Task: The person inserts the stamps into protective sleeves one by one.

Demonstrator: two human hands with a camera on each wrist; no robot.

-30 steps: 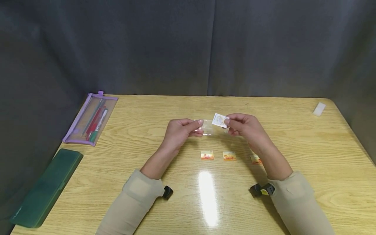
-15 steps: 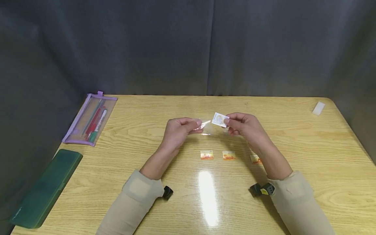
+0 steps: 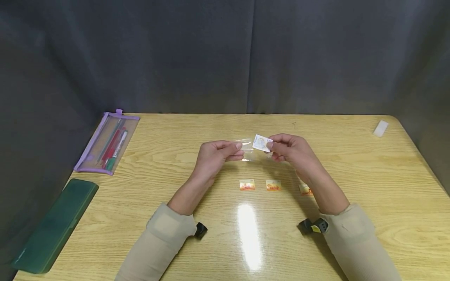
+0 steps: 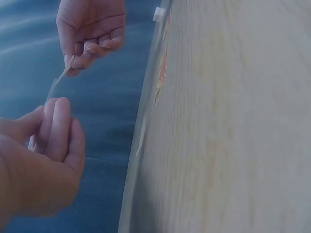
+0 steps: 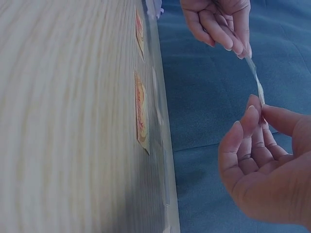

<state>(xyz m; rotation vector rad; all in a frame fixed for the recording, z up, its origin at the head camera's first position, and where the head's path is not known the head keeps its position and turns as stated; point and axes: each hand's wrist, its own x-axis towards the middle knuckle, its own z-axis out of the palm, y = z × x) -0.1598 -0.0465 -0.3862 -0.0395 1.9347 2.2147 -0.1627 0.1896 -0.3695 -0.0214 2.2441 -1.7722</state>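
Above the table, my left hand (image 3: 216, 158) pinches a small clear plastic sleeve (image 3: 248, 157) between thumb and fingers. My right hand (image 3: 293, 154) pinches a small white stamp (image 3: 261, 143) with a printed picture by its right end. The stamp's free end is close to the sleeve; in the right wrist view the stamp (image 5: 261, 92) and sleeve (image 5: 251, 65) nearly line up edge-on, and whether they touch is unclear. A glint of clear film shows by my right fingertips. Below lie orange-and-yellow stamps (image 3: 247, 185), one partly hidden by my right wrist.
A purple-edged mesh zip pouch (image 3: 107, 143) with pens lies at the back left. Before it is a long dark green case (image 3: 58, 224). A white eraser-like block (image 3: 381, 128) sits at the back right of the wooden table (image 3: 369, 187). Dark curtains hang behind.
Both hands stay nearly in place with their grips unchanged. The stamp has shifted very slightly left toward the sleeve, and the glare and angle of the plastic have altered.
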